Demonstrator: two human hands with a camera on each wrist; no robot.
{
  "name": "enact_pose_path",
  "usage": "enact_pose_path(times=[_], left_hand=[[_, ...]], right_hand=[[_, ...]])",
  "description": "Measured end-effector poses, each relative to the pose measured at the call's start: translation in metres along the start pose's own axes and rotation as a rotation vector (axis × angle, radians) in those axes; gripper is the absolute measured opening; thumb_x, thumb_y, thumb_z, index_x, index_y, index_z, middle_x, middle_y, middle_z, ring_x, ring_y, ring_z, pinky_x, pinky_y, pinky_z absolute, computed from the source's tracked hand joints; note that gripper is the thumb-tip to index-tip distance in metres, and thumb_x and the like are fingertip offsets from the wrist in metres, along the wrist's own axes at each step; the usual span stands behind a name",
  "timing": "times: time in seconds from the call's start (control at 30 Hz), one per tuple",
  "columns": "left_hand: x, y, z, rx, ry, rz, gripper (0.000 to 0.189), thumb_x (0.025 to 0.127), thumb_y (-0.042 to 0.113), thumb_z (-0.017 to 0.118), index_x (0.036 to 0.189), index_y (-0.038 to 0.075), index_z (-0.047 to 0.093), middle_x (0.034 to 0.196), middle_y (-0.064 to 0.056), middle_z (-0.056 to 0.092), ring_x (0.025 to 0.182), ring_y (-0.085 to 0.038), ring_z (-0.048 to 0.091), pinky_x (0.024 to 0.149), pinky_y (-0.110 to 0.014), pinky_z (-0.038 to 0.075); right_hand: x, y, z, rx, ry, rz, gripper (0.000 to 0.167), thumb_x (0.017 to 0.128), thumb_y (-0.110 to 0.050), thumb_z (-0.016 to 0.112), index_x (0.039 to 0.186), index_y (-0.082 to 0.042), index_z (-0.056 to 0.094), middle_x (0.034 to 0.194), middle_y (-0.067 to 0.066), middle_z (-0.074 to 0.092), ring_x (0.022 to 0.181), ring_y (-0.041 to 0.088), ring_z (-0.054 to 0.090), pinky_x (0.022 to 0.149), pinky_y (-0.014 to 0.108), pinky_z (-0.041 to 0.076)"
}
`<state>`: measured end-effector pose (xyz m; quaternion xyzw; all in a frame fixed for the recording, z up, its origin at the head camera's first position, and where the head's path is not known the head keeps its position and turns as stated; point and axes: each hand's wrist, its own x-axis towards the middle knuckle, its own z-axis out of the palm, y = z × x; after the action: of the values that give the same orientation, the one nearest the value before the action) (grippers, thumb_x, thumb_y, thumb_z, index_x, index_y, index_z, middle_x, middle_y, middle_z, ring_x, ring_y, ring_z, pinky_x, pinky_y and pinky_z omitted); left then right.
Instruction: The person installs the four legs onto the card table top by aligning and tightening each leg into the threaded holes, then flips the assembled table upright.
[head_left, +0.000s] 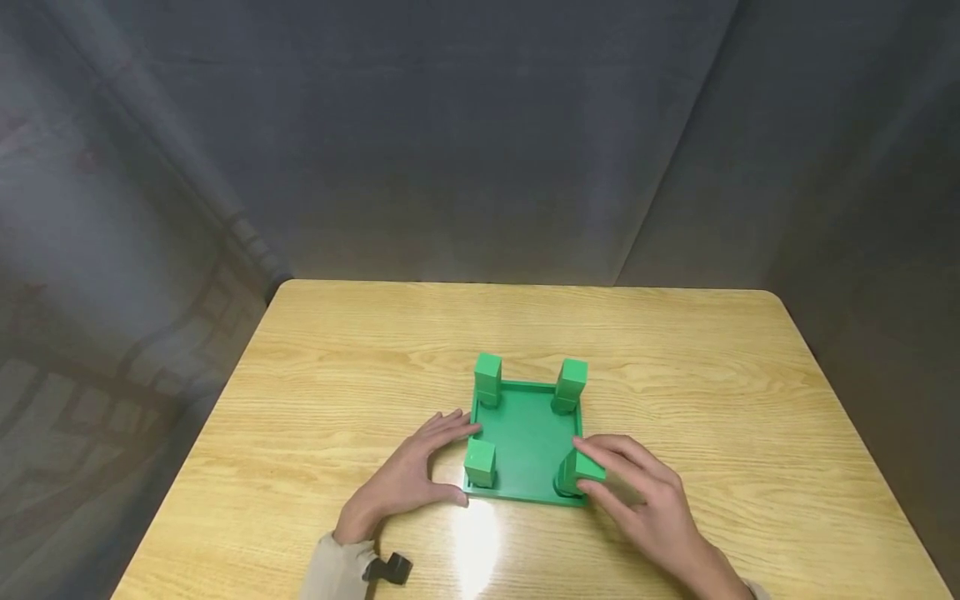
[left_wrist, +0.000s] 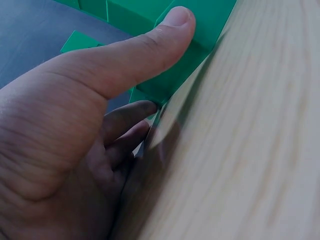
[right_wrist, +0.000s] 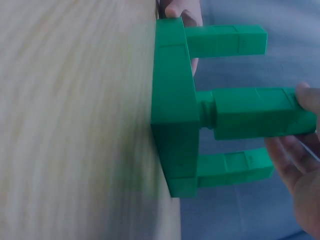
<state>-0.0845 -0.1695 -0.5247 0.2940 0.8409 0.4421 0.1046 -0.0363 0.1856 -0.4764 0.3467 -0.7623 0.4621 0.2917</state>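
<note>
A small green square tabletop [head_left: 525, 446] with a raised rim lies upside down on the wooden table, a green post standing at each corner. My right hand [head_left: 651, 505] pinches the upper end of the near right table leg [right_wrist: 250, 114] between thumb and fingers. Between that leg and the tabletop a narrower neck shows in the right wrist view. On the other side, my left hand [head_left: 408, 477] spreads along the left edge, its thumb [left_wrist: 150, 50] laid against the front wall at the corner. The near left leg [head_left: 480, 463] stands just inside this hand.
Two more legs stand upright at the far corners, the far left leg [head_left: 488, 379] and the far right leg [head_left: 571, 383]. The wooden table [head_left: 360, 350] ends at a dark grey curtain [head_left: 480, 150]. A black strap [head_left: 388, 569] hangs at the left sleeve.
</note>
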Motion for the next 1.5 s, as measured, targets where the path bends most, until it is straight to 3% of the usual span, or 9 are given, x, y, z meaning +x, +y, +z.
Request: enact_pose_path(times=[0.07,0.27,0.5,0.67,0.83,0.97,1.23,1.37,1.5], left_hand=[[0.000,0.000,0.000,0.000,0.002,0.001,0.101,0.077,0.040,0.101,0.165,0.024,0.056,0.174,-0.004,0.047,0.166,-0.035,0.034,0.138,-0.060,0.016],[0.000,0.000,0.001,-0.003,0.004,0.001,0.100,0.077,0.039,0.101,0.165,0.025,0.056,0.174,-0.004,0.047,0.166,-0.035,0.034,0.138,-0.061,0.017],[0.000,-0.001,0.001,0.005,-0.001,0.004,0.100,0.078,0.041,0.101,0.165,0.025,0.056,0.174,-0.004,0.047,0.166,-0.035,0.034,0.138,-0.062,0.017],[0.000,-0.001,0.001,0.007,-0.001,-0.002,0.100,0.077,0.041,0.101,0.165,0.025,0.055,0.174,-0.003,0.046,0.166,-0.035,0.034,0.138,-0.062,0.017],[0.000,-0.001,0.001,0.008,0.001,0.004,0.100,0.078,0.041,0.101,0.165,0.025,0.055,0.174,-0.003,0.047,0.166,-0.035,0.034,0.138,-0.062,0.018],[0.000,-0.001,0.001,0.013,0.001,0.012,0.099,0.078,0.041,0.100,0.165,0.025,0.055,0.174,-0.004,0.047,0.166,-0.035,0.034,0.138,-0.061,0.017],[-0.001,0.000,0.002,0.027,0.001,0.018,0.101,0.077,0.043,0.100,0.166,0.024,0.054,0.174,-0.004,0.046,0.165,-0.035,0.034,0.138,-0.061,0.016],[-0.001,0.000,0.001,0.028,0.005,0.025,0.100,0.078,0.042,0.100,0.165,0.023,0.055,0.174,-0.004,0.046,0.165,-0.035,0.035,0.138,-0.060,0.016],[0.000,-0.001,0.001,0.030,0.000,0.014,0.101,0.078,0.043,0.100,0.166,0.024,0.055,0.174,-0.004,0.046,0.166,-0.035,0.034,0.138,-0.061,0.016]], right_hand=[[0.001,-0.001,-0.004,-0.002,-0.053,0.006,0.047,0.112,-0.034,0.068,0.136,0.006,0.075,0.119,0.015,0.074,0.114,0.012,0.071,0.107,0.013,0.054],[0.001,-0.002,-0.020,0.022,-0.219,0.094,0.040,0.111,-0.005,0.064,0.151,0.001,0.066,0.135,0.009,0.070,0.125,0.014,0.066,0.110,0.014,0.050],[-0.003,0.004,-0.008,0.051,-0.074,0.071,0.045,0.108,-0.036,0.073,0.127,0.005,0.072,0.124,0.010,0.074,0.114,0.011,0.069,0.105,0.015,0.055],[-0.006,0.006,-0.001,0.025,0.019,0.052,0.053,0.101,-0.043,0.080,0.112,0.008,0.069,0.114,0.013,0.077,0.115,0.008,0.072,0.105,0.013,0.056],[-0.006,0.005,-0.005,0.039,0.009,0.061,0.050,0.104,-0.042,0.078,0.111,0.007,0.070,0.112,0.011,0.078,0.115,0.006,0.073,0.105,0.014,0.056],[-0.008,0.005,-0.010,0.101,-0.017,0.044,0.035,0.110,-0.025,0.074,0.116,0.009,0.070,0.116,0.013,0.078,0.119,0.011,0.073,0.108,0.017,0.056],[-0.010,0.003,-0.010,0.100,-0.118,0.074,0.037,0.106,-0.002,0.070,0.142,0.004,0.071,0.126,0.008,0.074,0.115,0.013,0.069,0.108,0.016,0.053],[-0.010,0.004,-0.008,0.072,-0.098,0.096,0.032,0.110,-0.019,0.072,0.136,-0.001,0.075,0.120,0.007,0.072,0.109,0.011,0.068,0.103,0.013,0.053],[-0.008,0.007,-0.005,0.075,-0.015,0.094,0.046,0.104,-0.040,0.075,0.122,0.002,0.076,0.113,0.009,0.074,0.100,0.010,0.066,0.095,0.012,0.055]])
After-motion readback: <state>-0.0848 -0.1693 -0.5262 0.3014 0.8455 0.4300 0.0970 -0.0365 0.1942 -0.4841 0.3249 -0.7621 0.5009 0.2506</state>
